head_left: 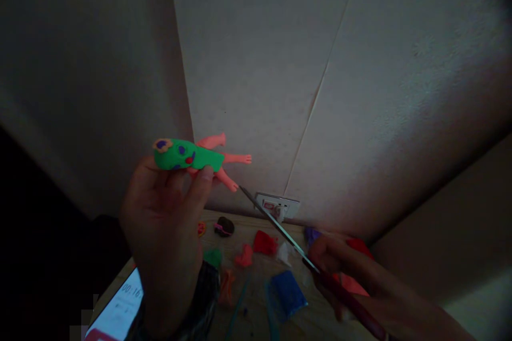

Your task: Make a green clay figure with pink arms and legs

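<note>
My left hand [168, 213] is raised, its thumb and fingers closed on a small modelling-clay figure [208, 156]. The figure has a green body with purple and red spots, an orange and purple piece at its left end, and pink limbs with notched ends pointing right. In my right hand [344, 277] is a knife [286, 234] with a long narrow blade and a dark red handle. The blade slants up to the left. Its tip is at the end of the lowest pink limb; I cannot tell whether they touch.
Below lies a wooden table [256, 282] with a blue packet [288, 294], red clay [264, 243], pink clay [244, 255], green clay [213, 257] and a dark lump [224, 227]. A lit phone [120, 303] rests at lower left. A wall socket [277, 206] is behind.
</note>
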The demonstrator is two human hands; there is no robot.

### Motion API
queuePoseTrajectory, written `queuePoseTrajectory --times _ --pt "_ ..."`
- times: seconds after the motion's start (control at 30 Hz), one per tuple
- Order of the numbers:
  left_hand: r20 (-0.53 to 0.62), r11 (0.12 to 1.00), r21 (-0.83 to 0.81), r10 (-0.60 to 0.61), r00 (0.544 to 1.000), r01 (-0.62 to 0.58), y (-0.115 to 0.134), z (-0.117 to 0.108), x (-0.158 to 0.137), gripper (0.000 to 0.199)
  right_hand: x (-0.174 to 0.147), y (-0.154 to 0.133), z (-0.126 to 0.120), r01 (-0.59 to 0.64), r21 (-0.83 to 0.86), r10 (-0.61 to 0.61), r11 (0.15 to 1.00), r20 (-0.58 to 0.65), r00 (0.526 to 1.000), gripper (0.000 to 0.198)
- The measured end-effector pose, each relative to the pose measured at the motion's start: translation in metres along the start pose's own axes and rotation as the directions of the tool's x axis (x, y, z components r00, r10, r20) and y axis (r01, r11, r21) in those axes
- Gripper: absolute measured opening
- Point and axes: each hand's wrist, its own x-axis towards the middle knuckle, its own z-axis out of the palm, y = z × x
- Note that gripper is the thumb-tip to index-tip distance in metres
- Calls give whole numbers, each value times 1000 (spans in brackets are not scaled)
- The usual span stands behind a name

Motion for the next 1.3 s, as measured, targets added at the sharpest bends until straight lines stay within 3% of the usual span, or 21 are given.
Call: queuePoseTrajectory --times 0.67,0.8,0.97,1.3 --pt "35 1000 -15 26 999 -25 0 0 -2 21 -1 -2 5 -148 135 145 980 28 989 49" --pt "1 1000 13 26 1000 -26 -1 -1 -1 23 0 -2 6 -142 138 140 980 24 990 48" --pt "65 998 63 11 998 -15 0 -3 -3 20 -1 3 4 -137 132 135 982 20 991 46" --pt "80 998 68 11 997 -17 1 -2 -3 20 1 -2 5 -113 115 113 987 11 994 54"
